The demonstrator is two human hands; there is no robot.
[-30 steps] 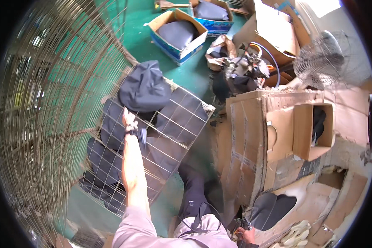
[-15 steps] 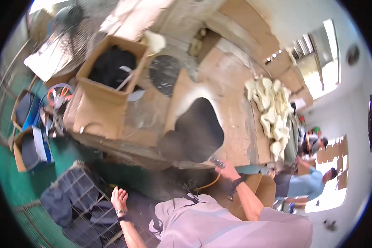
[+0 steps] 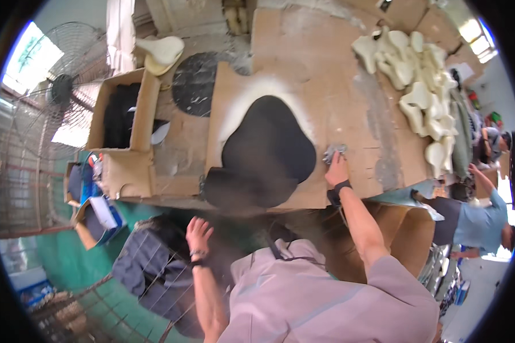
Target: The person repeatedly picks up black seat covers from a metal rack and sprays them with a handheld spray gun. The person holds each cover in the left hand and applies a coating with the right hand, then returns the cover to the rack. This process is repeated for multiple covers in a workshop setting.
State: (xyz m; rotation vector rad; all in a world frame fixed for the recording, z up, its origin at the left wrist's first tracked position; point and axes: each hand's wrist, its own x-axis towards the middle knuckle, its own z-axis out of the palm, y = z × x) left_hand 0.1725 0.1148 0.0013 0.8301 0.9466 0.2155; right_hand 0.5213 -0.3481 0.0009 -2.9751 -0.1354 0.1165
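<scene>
My right hand (image 3: 337,170) grips a grey metal spray gun (image 3: 333,151) over the cardboard, just right of the black sheets. A rounded triangular black sheet (image 3: 269,143) lies on the cardboard-covered table (image 3: 303,63), with pale overspray around its far edge. Another black piece (image 3: 223,188) overlaps it at the near left and reaches the table's front edge; a dark haze blurs this part. My left hand (image 3: 198,234) is in front of the table edge, fingers apart, holding nothing. Below it is a wire rack (image 3: 166,274) with dark grey cloth pieces.
Cream foam bicycle-saddle pads (image 3: 420,97) are heaped at the right. An open carton (image 3: 146,111) of black pieces stands at the left, beside a wire-caged fan (image 3: 63,88). Another large carton (image 3: 400,228) is below the table at right. A person in a blue shirt (image 3: 480,226) is farther right.
My right hand has moved with the spray gun from the table's front edge onto the cardboard, right of the black sheets. My left hand stays low with nothing in it. The view has turned.
</scene>
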